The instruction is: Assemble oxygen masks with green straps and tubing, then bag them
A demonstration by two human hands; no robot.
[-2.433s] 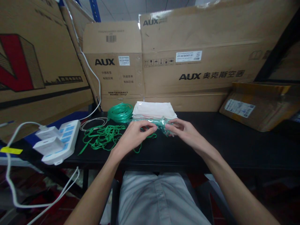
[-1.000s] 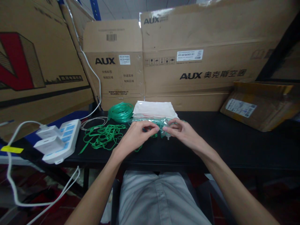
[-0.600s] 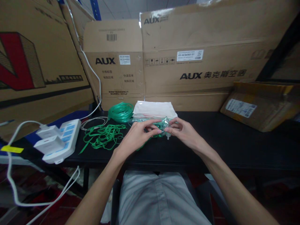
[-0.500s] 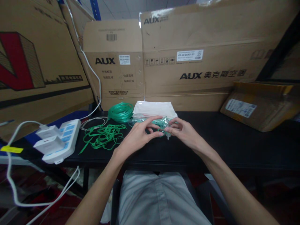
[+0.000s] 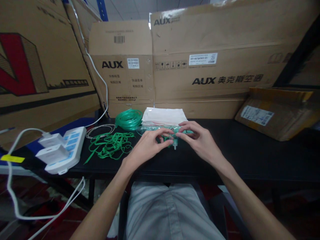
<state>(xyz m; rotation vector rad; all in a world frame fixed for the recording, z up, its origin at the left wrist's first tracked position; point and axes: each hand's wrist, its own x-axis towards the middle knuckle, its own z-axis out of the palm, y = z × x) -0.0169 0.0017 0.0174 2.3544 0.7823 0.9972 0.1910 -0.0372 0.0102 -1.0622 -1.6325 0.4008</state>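
A small clear-green plastic mask (image 5: pixel 175 142), apparently an oxygen mask, is held just above the black table in front of me. Its pale connector points down toward me. My left hand (image 5: pixel 148 144) curls around the left side of it, thumb and fingers closed on the plastic. From the right, my right hand (image 5: pixel 202 140) pinches at its upper edge with thumb and forefinger. My fingers cover much of the mask. Behind the hands lie more clear-green plastic parts (image 5: pixel 143 128), partly hidden. A heap of green elastic straps (image 5: pixel 110 145) rests left of my left hand.
A coil of green tubing (image 5: pixel 128 119) and a white packet (image 5: pixel 163 115) lie at the back of the table (image 5: pixel 250 156). To the left stands a white power strip (image 5: pixel 71 146) with plugs and cables. A taped carton (image 5: pixel 272 113) sits at right; large cardboard sheets (image 5: pixel 205 40) wall the back.
The mask has turned and shifted slightly left, with its connector now further left. My right hand has changed its grip, fingers higher on the edge. My left hand has barely moved.
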